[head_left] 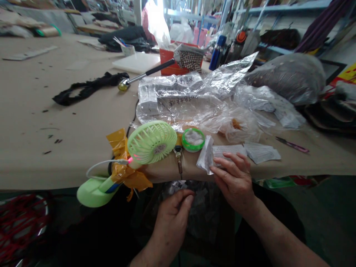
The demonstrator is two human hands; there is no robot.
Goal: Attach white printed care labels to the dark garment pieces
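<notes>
My left hand point(174, 215) is closed, thumb against the curled fingers, just below the table edge; anything in its pinch is too small to make out. Above it, a thin metal-tipped tool point(179, 161) points down over the edge. My right hand point(236, 181) rests at the edge with fingers apart, touching printed paper slips point(229, 150). A folded paper stack point(205, 155) stands by its fingertips. Another slip point(261, 152) lies to the right. A round green tin point(193, 139) holds white fluffy material.
A green fan point(152, 142) is taped with orange tape point(116, 142) at the edge. Clear plastic bags point(189, 104) cover the table's middle. Small scissors-like snips point(292, 144) lie right. A black cloth strip point(89, 89) lies left. Scraps fill a bag point(203, 215) below.
</notes>
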